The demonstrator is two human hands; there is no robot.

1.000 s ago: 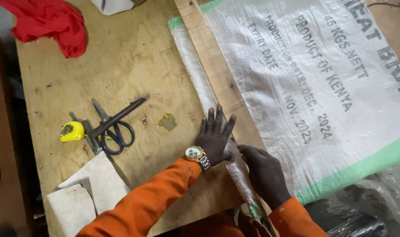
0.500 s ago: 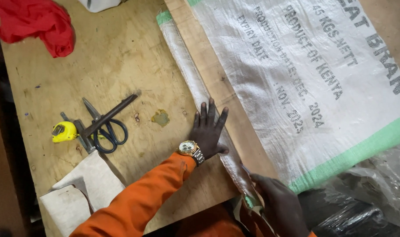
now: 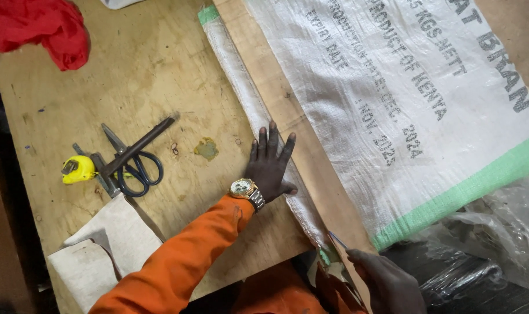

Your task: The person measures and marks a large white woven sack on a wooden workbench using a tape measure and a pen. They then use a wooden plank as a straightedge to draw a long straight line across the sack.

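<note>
Head view: my left hand [image 3: 270, 168] lies flat, open, pressing the woven sack strip [image 3: 250, 99]; my right hand [image 3: 386, 285] grips a blade [image 3: 337, 239] at the near table edge.

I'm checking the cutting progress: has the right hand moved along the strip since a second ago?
Yes. The right hand has slid back toward the table's near edge, away from the flat left hand.

We see a red cloth [image 3: 40, 29] at the workbench's [image 3: 154, 64] far left corner; blue-handled scissors [image 3: 133, 168] and a yellow tape measure [image 3: 77, 169] toward its left edge; pale fabric pieces [image 3: 104, 250] at its near edge.
</note>
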